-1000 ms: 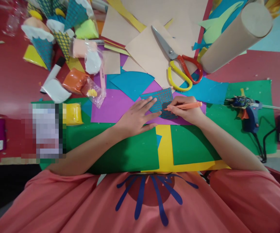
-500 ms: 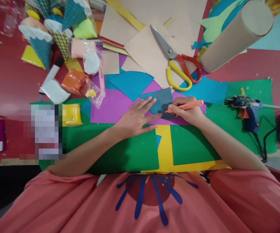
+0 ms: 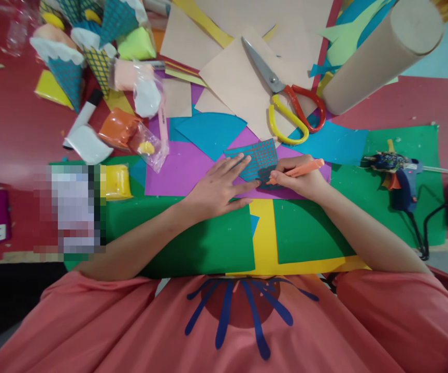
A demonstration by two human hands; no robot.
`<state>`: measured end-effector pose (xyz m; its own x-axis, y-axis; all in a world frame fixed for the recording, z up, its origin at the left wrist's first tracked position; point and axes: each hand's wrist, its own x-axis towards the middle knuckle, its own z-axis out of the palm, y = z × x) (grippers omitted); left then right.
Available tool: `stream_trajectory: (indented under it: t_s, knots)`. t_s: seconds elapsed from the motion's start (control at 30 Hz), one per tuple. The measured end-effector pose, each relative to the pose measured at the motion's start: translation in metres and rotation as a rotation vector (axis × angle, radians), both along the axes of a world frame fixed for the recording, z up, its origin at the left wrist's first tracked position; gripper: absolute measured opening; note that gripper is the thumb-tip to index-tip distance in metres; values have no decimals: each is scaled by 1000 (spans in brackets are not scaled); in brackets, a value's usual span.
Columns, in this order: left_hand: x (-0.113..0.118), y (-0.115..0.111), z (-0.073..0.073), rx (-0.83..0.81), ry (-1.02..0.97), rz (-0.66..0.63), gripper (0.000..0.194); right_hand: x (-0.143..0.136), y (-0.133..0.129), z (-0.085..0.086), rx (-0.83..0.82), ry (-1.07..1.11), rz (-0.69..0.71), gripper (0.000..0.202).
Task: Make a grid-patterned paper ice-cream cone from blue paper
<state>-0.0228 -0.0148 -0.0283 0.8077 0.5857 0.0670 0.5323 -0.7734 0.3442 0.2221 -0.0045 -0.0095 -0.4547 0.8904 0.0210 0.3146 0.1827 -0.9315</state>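
Observation:
My left hand (image 3: 221, 184) lies flat with its fingers spread, pressing on the left part of a small blue paper piece (image 3: 260, 155). Dark reddish lines cross that piece in a grid, denser toward its right side. In my right hand (image 3: 301, 178) is an orange marker pen (image 3: 307, 167), its tip down at the lower part of the blue piece. A purple sheet (image 3: 179, 168) lies under the blue paper. Above it rest a plain blue paper fan shape (image 3: 212, 132) and scissors (image 3: 274, 83) with one yellow and one red handle.
A glue gun (image 3: 400, 176) with its cord lies on a green sheet (image 3: 414, 142) at right. A beige paper roll (image 3: 383, 57) leans at upper right. Paper ice-cream cones (image 3: 66, 77), an orange clay packet (image 3: 118, 128) and a yellow packet (image 3: 117, 182) are on the left.
The marker's tip has shifted very slightly down and right on the blue paper. My left hand stays in place. The whole view has moved a little.

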Motion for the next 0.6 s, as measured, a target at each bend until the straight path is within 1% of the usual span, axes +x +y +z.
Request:
stream_trajectory:
  t_s: [0.17, 0.43, 0.6]
  knots:
    - [-1, 0, -1, 28, -9, -18, 43, 0, 0, 0, 6, -37, -51, 47]
    - [-1, 0, -2, 47, -30, -20, 44, 1, 0, 1, -18, -8, 50, 43]
    - [-1, 0, -2, 62, -20, -25, 43, 1, 0, 0, -2, -5, 17, 43]
